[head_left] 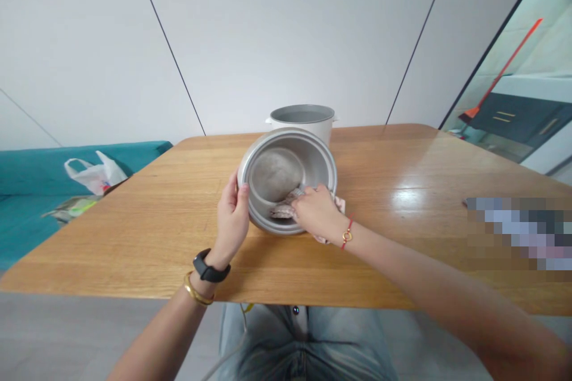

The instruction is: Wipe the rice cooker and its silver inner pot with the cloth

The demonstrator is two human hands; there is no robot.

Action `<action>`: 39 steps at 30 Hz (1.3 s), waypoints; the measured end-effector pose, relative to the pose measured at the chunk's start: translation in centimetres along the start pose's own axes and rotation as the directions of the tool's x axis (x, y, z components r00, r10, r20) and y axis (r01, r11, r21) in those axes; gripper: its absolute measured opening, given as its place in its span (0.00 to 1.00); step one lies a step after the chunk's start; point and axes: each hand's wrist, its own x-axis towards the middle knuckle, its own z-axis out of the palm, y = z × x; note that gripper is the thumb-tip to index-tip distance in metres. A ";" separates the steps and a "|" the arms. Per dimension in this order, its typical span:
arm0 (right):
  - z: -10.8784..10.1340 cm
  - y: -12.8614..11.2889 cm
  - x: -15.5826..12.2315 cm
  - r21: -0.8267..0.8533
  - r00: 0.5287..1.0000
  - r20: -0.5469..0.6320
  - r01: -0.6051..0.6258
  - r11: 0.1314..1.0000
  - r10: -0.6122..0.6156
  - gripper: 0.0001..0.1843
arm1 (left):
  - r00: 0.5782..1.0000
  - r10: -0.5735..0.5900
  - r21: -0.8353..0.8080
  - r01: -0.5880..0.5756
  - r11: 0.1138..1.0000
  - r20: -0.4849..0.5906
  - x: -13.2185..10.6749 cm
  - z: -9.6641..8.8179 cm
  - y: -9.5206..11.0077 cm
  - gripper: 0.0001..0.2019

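A grey metal rice cooker inner pot (274, 172) is tilted on the table, its mouth turned toward me. My left hand (233, 209) grips the left side of its rim, thumb at the front edge. Inside the lower right of the pot, my right hand (318, 209) is closed on a pale pinkish cloth (283, 209) and presses it against the inner wall. Part of the cloth hangs out over the rim beside the wrist. Just behind the pot stands a white rice cooker body (322, 126) with a grey inside, its lower part hidden.
The wooden table (179, 208) reaches to the white wall (290, 30). A blurred-out flat object (522, 232) lies at the table's right. To the left, a teal sofa (27, 172) holds a white plastic bag (96, 175). A cable (227, 354) hangs below the front edge.
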 end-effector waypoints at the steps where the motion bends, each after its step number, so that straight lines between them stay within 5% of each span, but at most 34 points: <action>1: 0.1 0.8 0.2 -0.069 1.000 0.007 -0.013 0.998 0.013 0.16 | 0.999 0.010 0.014 -0.010 1.000 0.035 0.3 -0.1 0.3 0.21; 8: -1.5 4.8 1.5 -0.321 0.990 -0.127 0.012 0.947 -0.056 0.23 | 0.959 -0.084 0.027 0.080 0.996 0.269 5.3 -0.1 1.6 0.23; 11: -2.3 3.6 1.0 -0.288 1.000 0.004 0.016 0.958 -0.015 0.18 | 0.948 -0.138 -0.024 0.151 0.988 0.288 7.7 0.2 0.9 0.25; 16: -2.3 0.1 0.3 0.000 0.984 0.179 0.005 1.000 -0.005 0.13 | 0.977 -0.156 0.037 0.153 0.988 0.147 7.9 1.0 -0.3 0.36; 21: -1.2 -1.5 1.5 0.223 0.994 0.106 -0.006 0.975 -0.018 0.14 | 0.991 0.078 0.169 -0.095 0.981 0.109 6.2 1.0 -0.4 0.23; 27: -0.4 -3.3 4.3 0.529 1.000 0.030 -0.022 0.849 0.008 0.16 | 0.985 0.046 0.151 -0.071 0.986 0.167 7.1 1.1 0.3 0.21; 33: 0.4 -2.4 6.6 0.017 0.949 -0.298 0.112 0.994 -0.101 0.25 | 0.980 0.054 0.145 -0.083 0.986 0.194 7.2 0.8 0.3 0.22; 39: -0.3 0.1 6.5 -0.143 0.950 -0.268 -0.202 0.969 0.159 0.26 | 0.984 0.019 0.145 -0.045 0.988 0.175 7.0 0.3 -0.2 0.22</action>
